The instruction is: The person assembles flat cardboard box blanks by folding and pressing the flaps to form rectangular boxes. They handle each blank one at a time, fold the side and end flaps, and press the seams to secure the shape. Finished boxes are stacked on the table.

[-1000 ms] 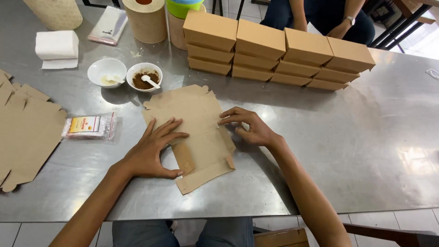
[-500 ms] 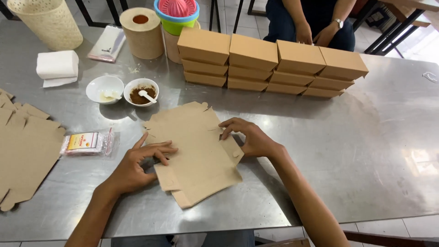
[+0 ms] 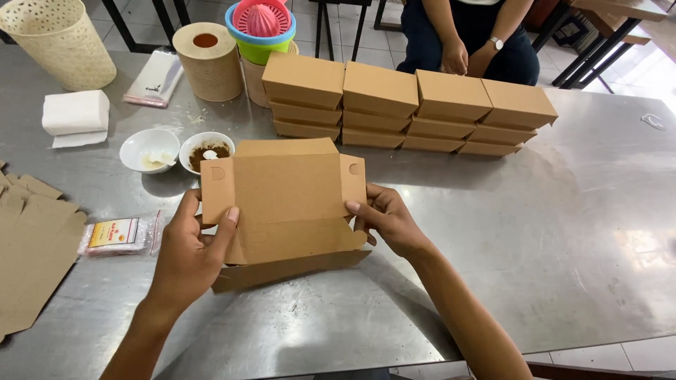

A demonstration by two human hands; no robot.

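At the left edge of the bench (image 3: 563, 232) lies a pile of flat cardboard blanks (image 3: 32, 246), with a small red-and-yellow sachet (image 3: 116, 234) just beside it. Farther back stand a woven basket (image 3: 60, 42), folded white napkins (image 3: 74, 116), two small white bowls (image 3: 176, 150) and a brown paper roll (image 3: 209, 61).

The left hand (image 3: 190, 253) pinches the left side flap of the cardboard box blank (image 3: 282, 200), thumb on the near face and fingers behind. The blank is held upright just above the bench, near the middle, half folded: its back panel stands up and the lower flaps bend toward the person. The right hand (image 3: 384, 219) grips the right edge the same way (its fingers curled behind the panel).

The step in hand appears to be folding the blank into shape; the next move likely calls for turning in the side flaps so the tabs catch.

Far right, stacked finished boxes (image 3: 408, 105) run in a row, and another person's hands (image 3: 468, 60) rest beyond them.
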